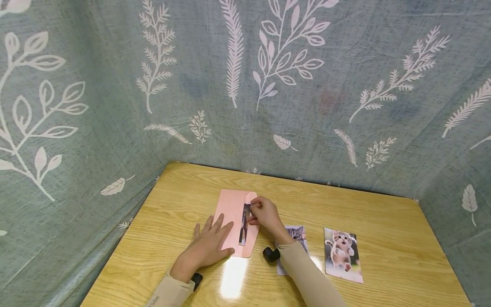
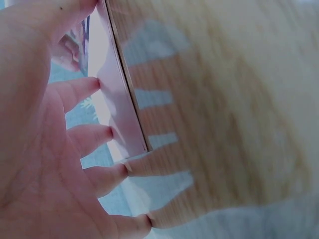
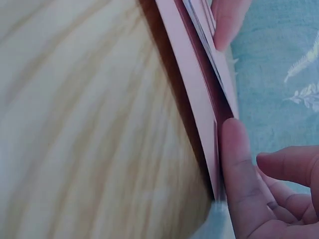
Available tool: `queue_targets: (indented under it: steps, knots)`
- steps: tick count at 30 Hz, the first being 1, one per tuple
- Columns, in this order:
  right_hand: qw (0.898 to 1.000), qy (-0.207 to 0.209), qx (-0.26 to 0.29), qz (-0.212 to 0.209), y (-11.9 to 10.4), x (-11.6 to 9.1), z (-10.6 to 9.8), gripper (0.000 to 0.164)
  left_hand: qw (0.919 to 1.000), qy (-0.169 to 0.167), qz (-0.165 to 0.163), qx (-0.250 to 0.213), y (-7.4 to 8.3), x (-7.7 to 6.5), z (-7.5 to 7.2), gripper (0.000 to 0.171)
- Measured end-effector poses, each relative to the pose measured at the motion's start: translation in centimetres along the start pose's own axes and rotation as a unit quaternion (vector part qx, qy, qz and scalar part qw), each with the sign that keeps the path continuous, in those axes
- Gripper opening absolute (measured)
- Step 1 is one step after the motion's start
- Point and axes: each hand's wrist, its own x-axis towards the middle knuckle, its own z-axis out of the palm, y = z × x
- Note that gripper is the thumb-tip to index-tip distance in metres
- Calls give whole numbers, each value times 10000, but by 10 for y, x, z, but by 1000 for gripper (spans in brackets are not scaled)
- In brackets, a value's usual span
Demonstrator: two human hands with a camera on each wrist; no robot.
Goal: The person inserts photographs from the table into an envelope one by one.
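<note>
A pink envelope (image 1: 232, 199) lies on the wooden table, its opening to the right. Part of a photo card (image 1: 244, 226) shows as a narrow strip at that opening; the rest of the card is hidden inside. My left hand (image 1: 209, 244) rests on the envelope's near left part with fingers spread. At the opening, my right hand (image 1: 267, 215) touches the card's edge. The right wrist view shows one extended digit (image 3: 236, 149) against the parted pink edge (image 3: 187, 74), while the other fingers stand apart from it.
A grey tabby cat picture (image 1: 296, 232) lies partly under my right forearm. Farther right is a picture of a leaping kitten (image 1: 342, 253). Leaf-patterned blue-green cloth (image 1: 245, 128) hangs behind the wooden table (image 1: 399, 247) and at its sides.
</note>
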Motion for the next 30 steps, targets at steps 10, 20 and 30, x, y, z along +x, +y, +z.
queue_targets:
  steps: [10,20,30]
  knots:
    - [9985,-264,351,336,4,-16,-18,27,10000,25,-51,29,-1,-1,0,80]
    - [9927,-766,843,388,8,-25,-17,30,10000,-5,-92,-3,-1,-1,3,80]
    - [9894,-819,1128,394,9,-27,-17,34,10000,-18,-91,11,1,2,2,81]
